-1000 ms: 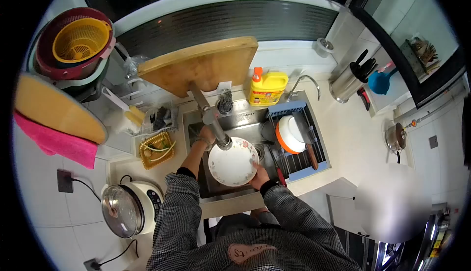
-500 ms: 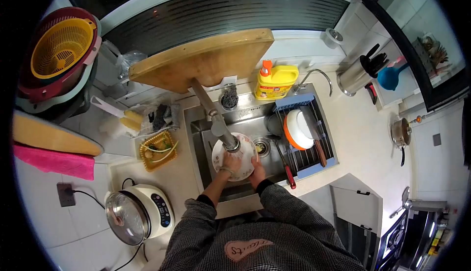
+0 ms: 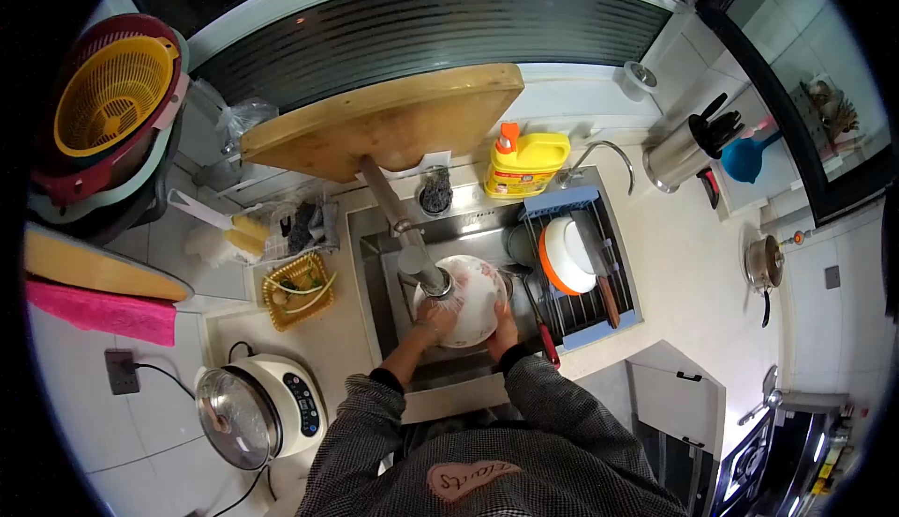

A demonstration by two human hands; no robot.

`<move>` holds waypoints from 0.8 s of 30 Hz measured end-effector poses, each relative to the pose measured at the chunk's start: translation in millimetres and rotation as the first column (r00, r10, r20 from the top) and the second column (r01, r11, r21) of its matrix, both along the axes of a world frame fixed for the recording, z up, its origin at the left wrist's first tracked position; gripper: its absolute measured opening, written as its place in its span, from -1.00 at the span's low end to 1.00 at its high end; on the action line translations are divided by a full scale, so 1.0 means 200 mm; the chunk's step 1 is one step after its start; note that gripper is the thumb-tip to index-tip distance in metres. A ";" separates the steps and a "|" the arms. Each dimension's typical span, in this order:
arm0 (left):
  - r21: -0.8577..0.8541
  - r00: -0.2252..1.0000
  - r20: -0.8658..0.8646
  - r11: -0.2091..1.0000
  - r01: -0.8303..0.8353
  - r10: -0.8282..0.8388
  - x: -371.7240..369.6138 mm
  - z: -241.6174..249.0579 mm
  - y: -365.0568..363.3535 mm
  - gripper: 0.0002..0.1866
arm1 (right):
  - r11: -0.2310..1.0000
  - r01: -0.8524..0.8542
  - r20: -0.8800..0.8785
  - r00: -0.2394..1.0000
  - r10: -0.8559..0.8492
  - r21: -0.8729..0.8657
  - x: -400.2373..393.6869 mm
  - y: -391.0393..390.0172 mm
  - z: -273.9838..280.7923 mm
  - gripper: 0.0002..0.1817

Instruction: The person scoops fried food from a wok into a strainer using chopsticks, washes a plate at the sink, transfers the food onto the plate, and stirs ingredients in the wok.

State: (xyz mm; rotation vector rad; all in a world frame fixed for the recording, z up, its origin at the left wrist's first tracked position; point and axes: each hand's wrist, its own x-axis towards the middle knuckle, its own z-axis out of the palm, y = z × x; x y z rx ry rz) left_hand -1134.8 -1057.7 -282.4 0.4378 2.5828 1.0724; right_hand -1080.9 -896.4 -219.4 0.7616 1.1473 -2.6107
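Note:
A white plate (image 3: 476,303) with a floral pattern is in my hands over the sink (image 3: 375,273), below the faucet (image 3: 426,272). Water runs from the faucet head onto the plate's left side. My right hand (image 3: 504,330) grips the right rim, its fingers partly hidden by the plate. At the lower left rim, my left hand (image 3: 434,318) is closed on the edge, with water blurring its fingers. A red-handled utensil (image 3: 546,341) leans beside the rack, to the right of my right hand.
A blue-ended drying rack (image 3: 599,328) holds white and orange bowls (image 3: 567,257) and a wooden-handled knife (image 3: 608,297). Behind the sink are a yellow detergent jug (image 3: 527,163) and a cutting board (image 3: 393,119). A yellow basket (image 3: 300,292) and a cooker (image 3: 267,409) stand left.
The plate has shifted slightly right and turned. My left hand has gone from the plate's face to its lower left edge, and my right hand has moved a little right with the rim.

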 end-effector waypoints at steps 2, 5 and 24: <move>0.108 0.993 -0.120 0.994 0.026 -0.013 0.02 0.15 0.18 -0.58 | 1.000 -0.015 0.001 1.000 0.015 0.023 -0.01 -0.04 0.02 -0.42; 0.146 0.956 -0.245 0.969 0.200 -0.161 0.11 0.23 0.20 -0.60 | 0.999 -0.011 -0.060 0.998 0.013 0.046 -0.04 0.00 -0.07 -0.41; -0.022 0.921 0.083 0.924 0.382 -0.380 0.19 0.04 -0.05 -0.57 | 0.996 -0.022 0.086 0.996 0.014 0.086 -0.10 0.15 0.05 -0.48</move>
